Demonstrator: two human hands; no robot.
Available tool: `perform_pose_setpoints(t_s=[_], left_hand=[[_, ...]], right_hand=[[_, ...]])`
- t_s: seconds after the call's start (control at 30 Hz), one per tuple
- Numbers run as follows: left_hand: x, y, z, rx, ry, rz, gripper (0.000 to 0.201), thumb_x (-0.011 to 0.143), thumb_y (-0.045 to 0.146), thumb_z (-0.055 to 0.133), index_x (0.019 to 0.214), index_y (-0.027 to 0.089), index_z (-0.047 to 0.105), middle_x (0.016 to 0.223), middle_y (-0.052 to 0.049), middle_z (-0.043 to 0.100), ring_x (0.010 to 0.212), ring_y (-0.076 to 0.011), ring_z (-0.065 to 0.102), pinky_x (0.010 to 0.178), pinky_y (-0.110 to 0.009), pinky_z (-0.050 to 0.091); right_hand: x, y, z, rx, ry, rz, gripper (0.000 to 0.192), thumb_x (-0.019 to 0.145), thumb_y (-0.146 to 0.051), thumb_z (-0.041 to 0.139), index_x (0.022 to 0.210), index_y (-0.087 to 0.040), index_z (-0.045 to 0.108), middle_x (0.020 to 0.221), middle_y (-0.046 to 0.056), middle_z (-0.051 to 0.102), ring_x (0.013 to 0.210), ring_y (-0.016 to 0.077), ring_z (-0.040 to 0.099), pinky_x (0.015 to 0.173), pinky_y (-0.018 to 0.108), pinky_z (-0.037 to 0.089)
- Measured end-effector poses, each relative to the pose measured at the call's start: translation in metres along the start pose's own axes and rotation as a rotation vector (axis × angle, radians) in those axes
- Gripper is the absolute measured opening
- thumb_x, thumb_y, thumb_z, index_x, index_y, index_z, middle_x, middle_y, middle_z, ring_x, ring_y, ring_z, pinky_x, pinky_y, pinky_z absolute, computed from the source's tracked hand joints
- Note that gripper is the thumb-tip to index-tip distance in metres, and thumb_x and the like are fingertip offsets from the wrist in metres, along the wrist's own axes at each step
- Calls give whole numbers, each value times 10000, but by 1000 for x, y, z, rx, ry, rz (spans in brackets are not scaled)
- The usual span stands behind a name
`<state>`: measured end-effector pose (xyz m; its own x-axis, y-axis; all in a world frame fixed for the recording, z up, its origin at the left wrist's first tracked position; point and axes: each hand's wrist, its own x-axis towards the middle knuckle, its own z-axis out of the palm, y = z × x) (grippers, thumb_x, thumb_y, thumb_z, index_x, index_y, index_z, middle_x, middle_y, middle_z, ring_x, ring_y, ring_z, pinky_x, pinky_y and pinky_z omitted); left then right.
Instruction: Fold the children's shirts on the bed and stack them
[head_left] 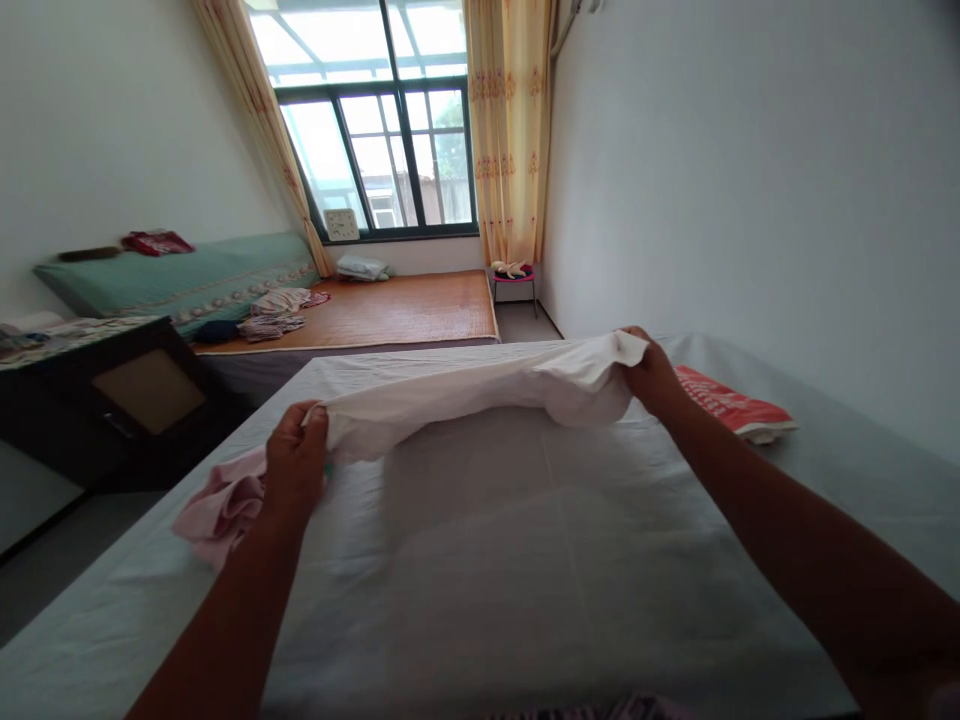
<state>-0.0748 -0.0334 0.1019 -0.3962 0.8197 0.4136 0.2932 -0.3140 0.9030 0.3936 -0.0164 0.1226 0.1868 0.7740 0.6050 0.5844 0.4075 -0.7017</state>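
Over the near bed [525, 560] we hold a white cloth [480, 395] stretched between both hands, lifted a little off the pale sheet. Our left hand [296, 465] is clenched on one end of it, our right hand [654, 378] pinches the other end, fingers closed over a bunched corner. We judge the cloth light, thin and limp: it sags in the middle and folds on itself, so it will not keep a shape and is best taken at its corners or along a hem, as we have it now. A pink garment [221, 510] lies just under and beside our left hand, near the bed's left edge, and a red-and-white packet [731, 405] lies just beyond our right wrist, close to the wall [750, 180]. Between them the sheet gives broad flat room; leftward the mattress ends and a dark cabinet [142, 395] stands across the gap
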Motion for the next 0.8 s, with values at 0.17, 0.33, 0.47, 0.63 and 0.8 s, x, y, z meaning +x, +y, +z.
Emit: perform_pose_setpoints(t_s=[0.17,0.33,0.47,0.63,0.8], left_hand=[[11,29,2,-295,-16,-117,349,677,427,717,913,193,610,612,52,550,479,-93,467,434,-188,385],[8,-6,1,-283,-284,-332,529,654,484,765,1079,205,617,657,41,596,501,-99,516,447,-185,421],[-5,-45,-3,-190,-421,-543,534,652,567,738,979,154,644,896,-76,690,680,-166,638,549,-244,504],[-20,-51,-22,-11,-765,-566,535,743,613,633,1031,165,685,1085,-141,685,936,-247,656,736,-327,540],[-18,-51,-40,283,-948,-263,581,656,509,747,1154,232,635,1172,-98,642,1082,-262,599,813,-329,526]], right_hand=[[6,-18,-12,279,-27,157,282,709,-431,641,871,-209,575,796,41,661,778,207,609,687,309,494],[-16,1,1,397,-397,504,363,750,-476,647,958,-182,612,774,96,704,716,244,660,610,335,524],[-40,31,9,363,-559,685,434,784,-414,639,1162,-216,554,1106,99,694,871,226,678,675,319,552],[-65,44,15,241,-791,598,518,830,-536,571,1238,-217,580,1298,113,605,1123,275,609,907,396,521],[-68,30,21,128,-728,485,597,843,-615,513,1278,-210,566,1312,128,595,1179,307,575,975,451,478]])
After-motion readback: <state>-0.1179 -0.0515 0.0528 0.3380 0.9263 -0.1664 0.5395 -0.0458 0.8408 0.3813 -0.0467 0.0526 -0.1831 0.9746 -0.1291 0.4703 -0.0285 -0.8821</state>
